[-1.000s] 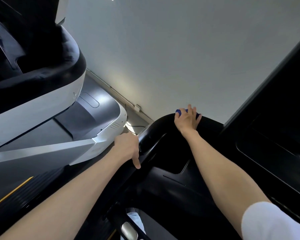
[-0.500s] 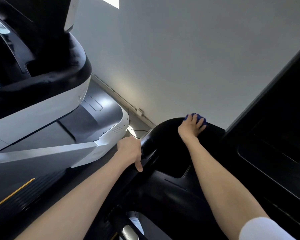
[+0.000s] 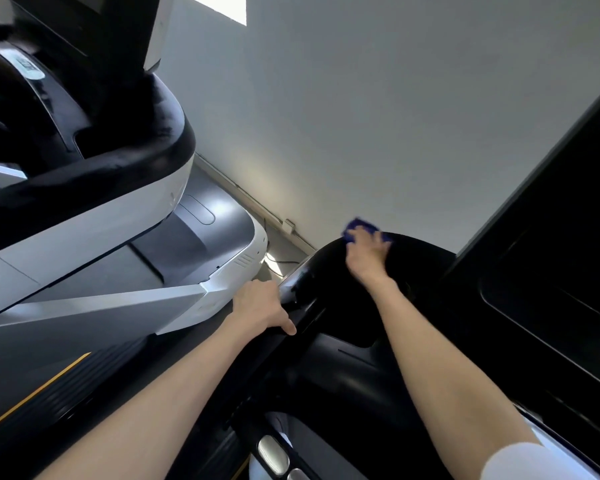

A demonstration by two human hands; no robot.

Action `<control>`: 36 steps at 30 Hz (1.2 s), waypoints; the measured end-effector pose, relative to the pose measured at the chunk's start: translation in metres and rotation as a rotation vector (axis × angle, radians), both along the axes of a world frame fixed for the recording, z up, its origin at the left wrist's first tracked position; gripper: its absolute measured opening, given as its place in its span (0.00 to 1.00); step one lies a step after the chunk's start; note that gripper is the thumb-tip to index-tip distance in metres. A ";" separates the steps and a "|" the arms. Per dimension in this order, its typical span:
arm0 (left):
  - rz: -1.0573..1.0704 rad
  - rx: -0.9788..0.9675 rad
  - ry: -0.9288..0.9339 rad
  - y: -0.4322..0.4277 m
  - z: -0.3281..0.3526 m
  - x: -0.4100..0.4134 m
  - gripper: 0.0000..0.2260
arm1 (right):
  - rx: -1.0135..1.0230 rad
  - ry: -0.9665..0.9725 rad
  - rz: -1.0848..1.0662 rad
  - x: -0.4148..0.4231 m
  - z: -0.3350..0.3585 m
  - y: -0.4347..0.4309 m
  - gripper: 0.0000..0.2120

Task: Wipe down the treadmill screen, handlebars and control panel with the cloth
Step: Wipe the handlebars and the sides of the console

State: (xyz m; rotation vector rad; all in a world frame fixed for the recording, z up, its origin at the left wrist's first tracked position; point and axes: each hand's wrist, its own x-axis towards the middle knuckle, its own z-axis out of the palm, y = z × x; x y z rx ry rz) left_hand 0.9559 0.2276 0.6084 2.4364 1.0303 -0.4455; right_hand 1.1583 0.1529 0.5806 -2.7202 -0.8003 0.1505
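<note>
A glossy black treadmill console [image 3: 333, 362] fills the lower middle of the head view, with its dark screen [image 3: 555, 258] rising at the right. My right hand [image 3: 368, 252] presses a blue cloth [image 3: 357, 226] onto the console's far top edge; only a corner of the cloth shows past my fingers. My left hand [image 3: 260, 304] grips the black handlebar [image 3: 300, 285] on the console's left side, thumb pointing down along it.
A second treadmill [image 3: 94, 233], white and black, stands close on the left with its belt and yellow-striped deck. A grey wall [image 3: 361, 116] lies behind, with a cable and small box along its base. Silver buttons [image 3: 272, 452] sit at the bottom edge.
My right hand has slid the blue cloth along the console's far edge, first to the right and then back left. My left hand has kept its hold on the handlebar.
</note>
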 end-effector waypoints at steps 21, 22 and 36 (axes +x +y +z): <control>-0.030 -0.223 0.305 0.009 0.009 -0.136 0.57 | 0.085 0.047 0.373 -0.136 -0.003 -0.015 0.18; -0.023 -0.203 0.313 0.007 0.010 -0.142 0.55 | 0.080 0.046 0.327 -0.150 -0.003 -0.008 0.18; 0.114 -0.006 0.201 -0.020 0.002 -0.182 0.31 | 0.112 0.071 0.844 -0.258 -0.017 -0.022 0.19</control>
